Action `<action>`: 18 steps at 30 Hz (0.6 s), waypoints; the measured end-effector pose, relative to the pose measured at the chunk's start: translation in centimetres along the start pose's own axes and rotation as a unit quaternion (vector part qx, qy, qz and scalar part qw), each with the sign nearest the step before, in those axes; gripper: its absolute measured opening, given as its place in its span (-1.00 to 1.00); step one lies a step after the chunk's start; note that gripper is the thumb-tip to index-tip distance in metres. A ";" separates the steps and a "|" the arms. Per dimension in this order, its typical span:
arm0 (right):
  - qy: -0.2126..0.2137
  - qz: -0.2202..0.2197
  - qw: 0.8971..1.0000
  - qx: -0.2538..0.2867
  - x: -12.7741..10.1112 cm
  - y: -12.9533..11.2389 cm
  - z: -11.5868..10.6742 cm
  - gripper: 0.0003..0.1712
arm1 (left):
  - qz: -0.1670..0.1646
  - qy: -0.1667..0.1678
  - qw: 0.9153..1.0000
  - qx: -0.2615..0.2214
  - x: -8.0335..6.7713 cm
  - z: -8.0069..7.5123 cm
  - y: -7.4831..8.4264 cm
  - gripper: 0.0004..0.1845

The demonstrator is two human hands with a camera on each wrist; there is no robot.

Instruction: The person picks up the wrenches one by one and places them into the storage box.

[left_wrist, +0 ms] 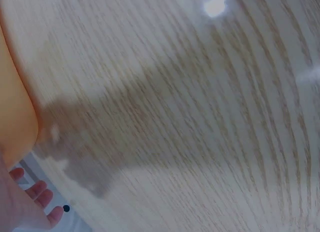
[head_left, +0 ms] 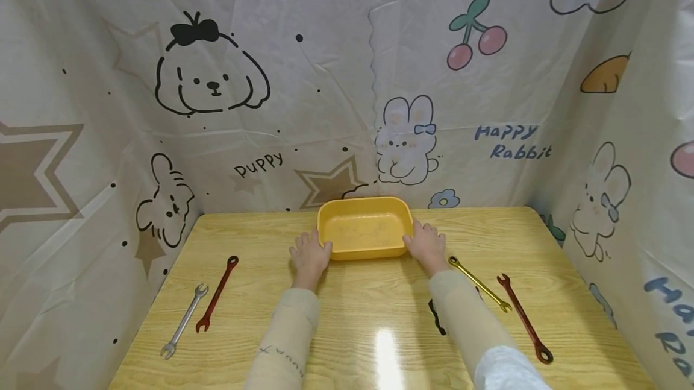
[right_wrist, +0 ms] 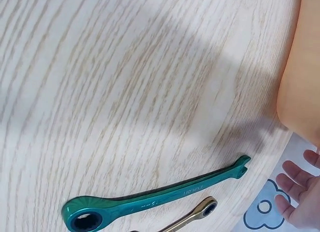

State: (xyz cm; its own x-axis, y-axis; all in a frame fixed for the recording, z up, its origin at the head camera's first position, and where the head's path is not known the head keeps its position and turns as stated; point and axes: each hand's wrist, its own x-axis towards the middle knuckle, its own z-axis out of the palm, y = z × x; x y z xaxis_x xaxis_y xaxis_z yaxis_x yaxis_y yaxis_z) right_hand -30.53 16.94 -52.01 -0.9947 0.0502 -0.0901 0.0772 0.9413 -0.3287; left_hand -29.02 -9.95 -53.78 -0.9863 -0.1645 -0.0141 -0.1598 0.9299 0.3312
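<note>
Yellow tray [head_left: 364, 251], shallow with rounded corners, sits at the far middle of the wooden table [head_left: 379, 311], close to the back curtain; nothing lies in it, only faint scuffs on its floor. The table has a pale glossy grain with a light glare on the near side of the tray. Printed cloth curtain [head_left: 336, 76] walls in the table on three sides, showing a puppy, rabbits, cherries and stars. Left of the tray, well apart, lie a red wrench [head_left: 217, 293] and just beyond it a silver wrench [head_left: 184, 320]. Right of the tray, a gold wrench [head_left: 479, 284] starts near the tray's right corner, with a second red wrench [head_left: 525, 319] outside it; a dark object shows partly under the right forearm, too hidden to name. The right wrist view shows a green wrench [right_wrist: 155, 202] on the table. Left hand [head_left: 309, 255] rests against the tray's left end, fingers curled lightly onto its rim. Right hand [head_left: 426, 245] grips the right end the same way, fingers bent over the edge. The tray stands flat on the table between both hands.
</note>
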 end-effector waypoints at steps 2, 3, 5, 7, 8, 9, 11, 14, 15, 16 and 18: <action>0.001 -0.006 1.000 -0.009 -0.1 0.1 0.0 -0.32 | 0.004 0.001 1.000 -0.006 0.0 0.0 -0.1 -0.39; 0.002 -0.008 1.000 -0.013 -0.1 0.1 0.0 -0.31 | 0.006 0.002 1.000 -0.009 -0.1 0.1 -0.2 -0.40; 0.005 -0.013 1.000 -0.018 -0.2 0.1 0.0 -0.31 | 0.010 0.002 1.000 -0.011 -0.1 0.0 -0.3 -0.40; 0.010 -0.020 0.999 -0.024 -0.3 0.2 0.0 -0.31 | 0.014 0.000 1.000 -0.011 -0.2 0.0 -0.4 -0.40; 0.012 -0.023 0.999 -0.027 -0.4 0.2 0.0 -0.30 | 0.016 -0.001 1.000 -0.009 -0.2 0.0 -0.5 -0.40; 0.014 -0.027 0.999 -0.032 -0.4 0.3 0.1 -0.30 | 0.017 -0.003 1.000 -0.006 -0.2 0.0 -0.5 -0.39; 0.017 -0.034 0.999 -0.039 -0.5 0.4 0.2 -0.28 | 0.019 -0.008 1.000 -0.006 -0.3 0.0 -0.7 -0.38; 0.017 -0.037 0.998 -0.042 -0.6 0.6 0.4 -0.27 | 0.024 -0.013 1.000 -0.009 -0.4 0.0 -0.8 -0.36; 0.018 -0.038 0.998 -0.041 -0.7 0.7 0.5 -0.27 | 0.027 -0.014 0.999 -0.012 -0.5 0.0 -0.9 -0.37; 0.019 -0.039 0.998 -0.041 -0.8 0.8 0.5 -0.27 | 0.030 -0.013 0.999 -0.014 -0.6 0.0 -0.9 -0.37; 0.021 -0.042 0.998 -0.043 -0.9 1.0 0.6 -0.26 | 0.035 -0.012 0.999 -0.014 -0.7 0.1 -1.0 -0.37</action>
State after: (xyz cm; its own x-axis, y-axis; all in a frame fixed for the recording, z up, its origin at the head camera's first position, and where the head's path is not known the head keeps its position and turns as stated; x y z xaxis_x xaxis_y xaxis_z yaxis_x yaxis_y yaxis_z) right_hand -29.49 17.59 -52.82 -0.9995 -0.0183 -0.0257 -0.0113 0.9676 -0.2523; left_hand -28.21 -10.76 -54.21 -0.9958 -0.0904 -0.0117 -0.0886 0.9292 0.3588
